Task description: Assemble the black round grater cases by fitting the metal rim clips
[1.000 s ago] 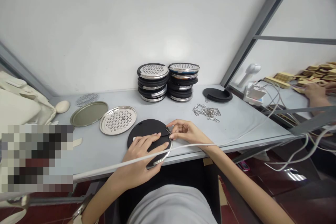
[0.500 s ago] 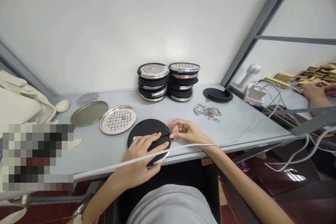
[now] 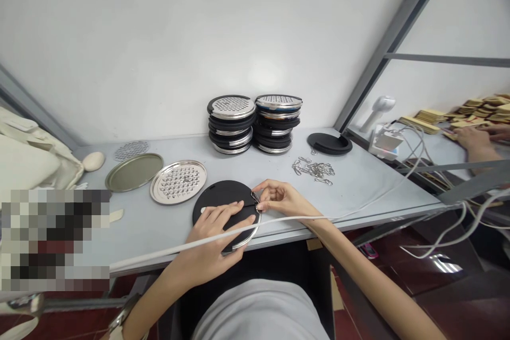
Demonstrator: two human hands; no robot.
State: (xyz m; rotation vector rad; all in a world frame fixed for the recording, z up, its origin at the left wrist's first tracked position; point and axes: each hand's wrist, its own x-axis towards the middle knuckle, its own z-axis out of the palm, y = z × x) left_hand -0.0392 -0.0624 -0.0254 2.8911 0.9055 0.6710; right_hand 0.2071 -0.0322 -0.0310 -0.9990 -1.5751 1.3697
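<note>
A round black case (image 3: 223, 194) with a silvery metal rim lies at the front edge of the table. My left hand (image 3: 217, 234) rests flat across its top, fingers spread, the thumb by the near rim. At the case's right edge, my right hand (image 3: 281, 197) pinches a small metal snap clip (image 3: 255, 197) between thumb and forefinger. Whether the clip is hooked to the case cannot be made out. Several similar metal clips (image 3: 314, 169) lie in a loose pile farther right. To the left sits a round metal grater plate (image 3: 179, 181), overlapping an olive-green round lid (image 3: 134, 172).
Two stacks of round graters, a left stack (image 3: 231, 125) and a right stack (image 3: 274, 125), stand against the wall. A black ring-shaped cover (image 3: 330, 143) is at the back right. A white cable (image 3: 279, 219) crosses before my hands. Another person's hand (image 3: 474, 141) is far right.
The view has shifted very slightly. Both hands keep their places on the case and the clip, with no other visible movement.
</note>
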